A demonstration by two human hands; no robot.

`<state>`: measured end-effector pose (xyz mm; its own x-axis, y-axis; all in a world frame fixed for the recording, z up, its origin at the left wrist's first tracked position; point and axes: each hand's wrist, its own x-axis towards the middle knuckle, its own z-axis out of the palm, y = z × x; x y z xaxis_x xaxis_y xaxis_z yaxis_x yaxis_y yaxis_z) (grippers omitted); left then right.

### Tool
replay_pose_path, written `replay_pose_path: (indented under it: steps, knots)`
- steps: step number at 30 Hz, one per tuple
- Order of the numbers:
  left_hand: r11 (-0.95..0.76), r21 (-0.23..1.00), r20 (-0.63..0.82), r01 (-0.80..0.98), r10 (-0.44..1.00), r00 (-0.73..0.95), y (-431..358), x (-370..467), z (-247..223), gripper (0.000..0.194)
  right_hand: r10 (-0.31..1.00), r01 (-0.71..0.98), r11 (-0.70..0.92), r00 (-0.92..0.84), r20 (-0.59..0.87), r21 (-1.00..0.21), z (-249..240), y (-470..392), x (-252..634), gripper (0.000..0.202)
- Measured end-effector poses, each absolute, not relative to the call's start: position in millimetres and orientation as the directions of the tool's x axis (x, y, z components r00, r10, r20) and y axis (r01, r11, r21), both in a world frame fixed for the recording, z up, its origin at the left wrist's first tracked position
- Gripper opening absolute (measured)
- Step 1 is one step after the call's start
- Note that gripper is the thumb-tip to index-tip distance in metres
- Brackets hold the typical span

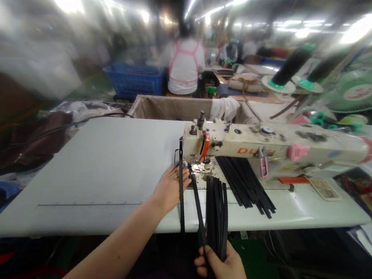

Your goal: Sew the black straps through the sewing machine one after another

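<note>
My left hand [169, 187] lies with its fingers stretched out on the sewing machine's bed, beside the needle plate [200, 169]. One narrow black strap [181, 194] crosses over those fingers and hangs down at the table's front edge. My right hand [220, 267], low in front of the edge, pinches another black strap [199, 205] between thumb and fingers; its far end reaches the presser foot area. A bundle of black straps [216, 207] runs from the bed down to the right hand. More black straps [248, 184] lie fanned out under the machine arm.
The sewing machine [274, 144] spans the table's right side, with pink-handled thread snips [263, 163] on its front. Behind are thread cones [291, 66], a green fan [367, 85] and a cloth-lined bin [172, 108]. Another person [185, 64] sits farther back, near a blue crate [135, 80].
</note>
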<state>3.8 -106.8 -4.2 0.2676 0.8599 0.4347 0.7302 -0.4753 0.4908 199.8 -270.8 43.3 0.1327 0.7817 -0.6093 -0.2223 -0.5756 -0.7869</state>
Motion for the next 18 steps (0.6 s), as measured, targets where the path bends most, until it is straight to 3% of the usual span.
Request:
replay_pose_path:
  steps: [7, 18]
  knots:
    - [-0.441, 0.486, 0.392, 0.754, 0.882, 0.263, -106, 5, -5, 0.029, 0.801, -0.194, -0.553, 0.143, -0.581, -0.810, 28, -272, 199, 0.072]
    - [-0.470, 0.408, 0.412, 0.783, 0.860, 0.301, -104, 5, -10, 0.031, 0.819, -0.132, -0.542, 0.139, -0.557, -0.830, 14, -271, 200, 0.063]
